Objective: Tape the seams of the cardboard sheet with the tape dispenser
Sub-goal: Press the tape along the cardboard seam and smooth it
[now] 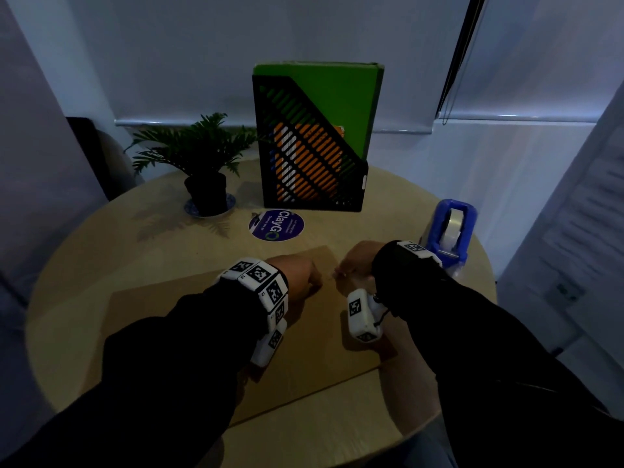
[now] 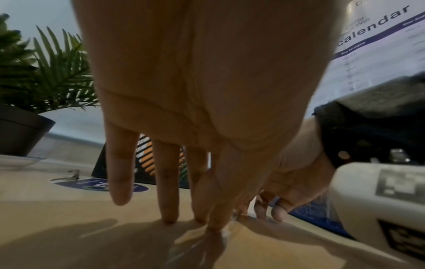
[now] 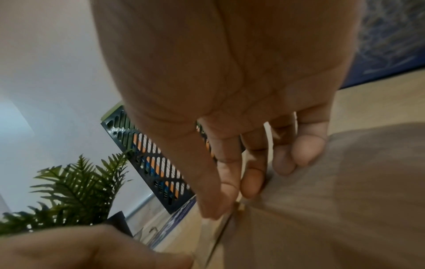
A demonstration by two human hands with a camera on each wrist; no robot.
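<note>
A brown cardboard sheet (image 1: 320,366) (image 2: 69,236) (image 3: 345,200) lies flat on the round table, and both hands meet over its far part. My left hand (image 1: 314,278) (image 2: 202,209) presses straight fingers down on a strip of clear tape (image 2: 197,243) along the seam. Just to the right, the thumb and forefinger of my right hand (image 1: 341,268) (image 3: 232,200) pinch together at the strip's end, with the other fingers curled on the cardboard. The blue tape dispenser (image 1: 450,231) with its clear roll stands untouched beyond my right wrist.
A black mesh file holder (image 1: 310,146) with green and orange folders stands at the back. A potted fern (image 1: 206,163) sits on a saucer at the back left. A round purple sticker (image 1: 276,225) lies before the holder. The table's edge (image 1: 486,265) curves close behind the dispenser.
</note>
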